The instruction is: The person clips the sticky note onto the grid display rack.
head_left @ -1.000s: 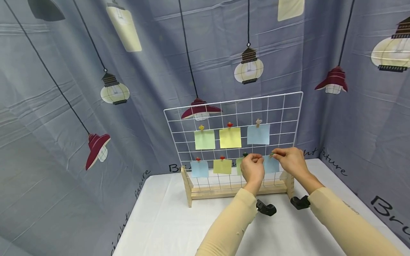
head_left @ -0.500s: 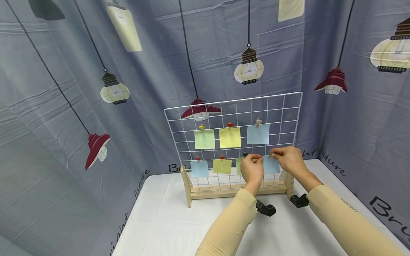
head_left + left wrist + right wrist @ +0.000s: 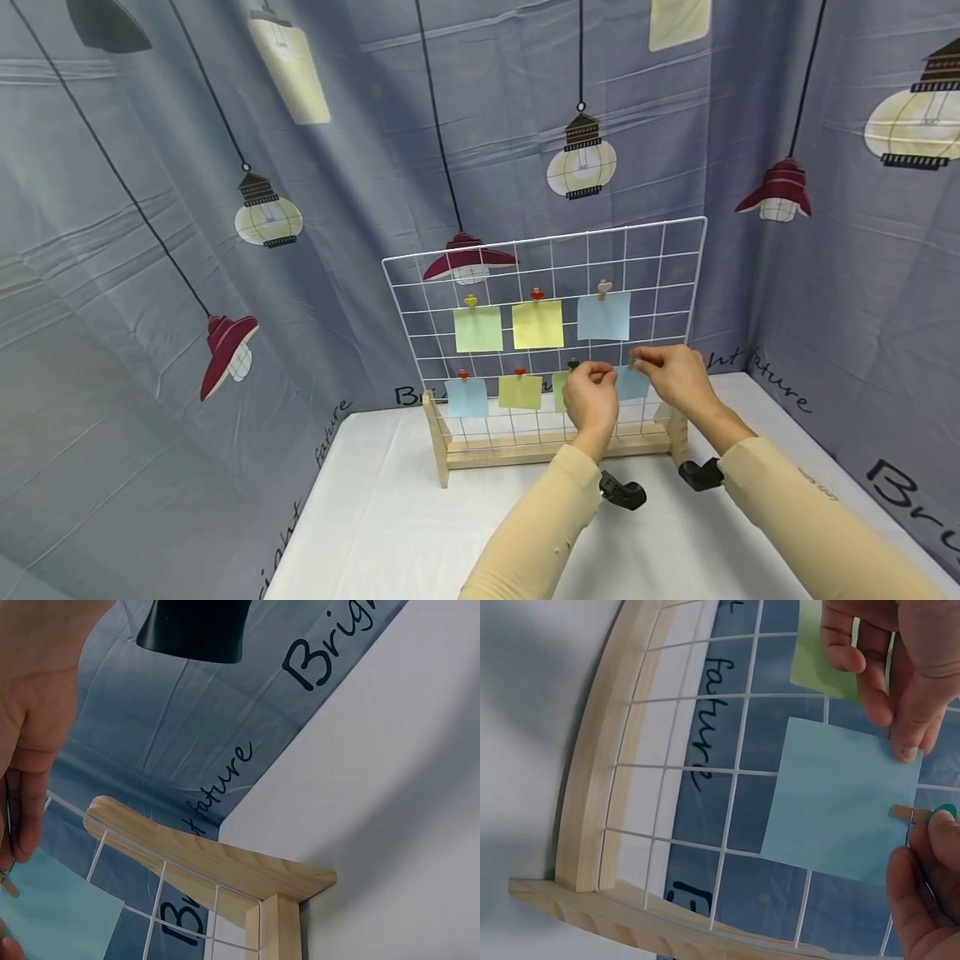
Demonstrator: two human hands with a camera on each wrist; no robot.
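A light blue paper note [image 3: 632, 383] lies against the lower right of the white wire grid [image 3: 660, 283]. My left hand [image 3: 591, 396] pinches the note's upper left corner between thumb and finger. With thumb and fingers my right hand [image 3: 678, 375] holds a small wooden clothespin [image 3: 905, 812] with a green heart [image 3: 943, 810] on it. The clothespin's tip is over the note's top edge in the right wrist view. Whether it also grips a wire is hidden by my fingers. Behind my left hand a green note [image 3: 559, 392] is partly covered.
Clipped in the upper row are a pale green note [image 3: 478, 330], a yellow note [image 3: 537, 325] and another blue note [image 3: 603, 317]. Lower left hang a blue note [image 3: 467, 398] and an olive note [image 3: 521, 392]. A wooden stand [image 3: 495, 452] bears the grid on a white table [image 3: 390, 517].
Both hands stay in nearly the same place. The blue note's lower right corner has shifted slightly left, and my right fingers have moved a little at the clothespin.
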